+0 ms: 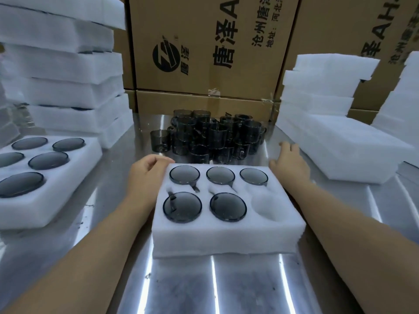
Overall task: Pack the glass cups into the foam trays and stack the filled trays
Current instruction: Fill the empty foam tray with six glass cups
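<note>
- Steel table (226,286): the reflective work surface that carries everything below.
- Foam tray (226,236): it lies nearest the person with its long side across the view. Five of its six cavities hold smoky glass cups (182,207), sunk to the rim.
- Empty cavity (267,206): the near-right pocket, the only one unfilled. By this evidence the tray is one cup short of ready for stacking.
- Left hand (147,173): it sits at the tray's far-left corner, fingers curled round the foam edge, apparently steadying it.
- Right hand (292,162): it is just past the tray's far-right corner, fingers extended and relaxed, holding nothing.
- Loose glass cups (208,137): a dark cluster beyond the tray, standing on end and partly stacked. The cluster lies ahead and to the left of the right-hand fingers. That hand is free and on the empty cavity's side, so it is the likelier one to fetch the last cup.
- Filled tray (45,200): it sits at the left, apart from the working tray.
- Stacked trays (68,64): a tall pile at far left.
- Empty foam pieces (328,132): piled at far right.
- Cardboard cartons (204,41): printed boxes forming the backdrop.
</note>
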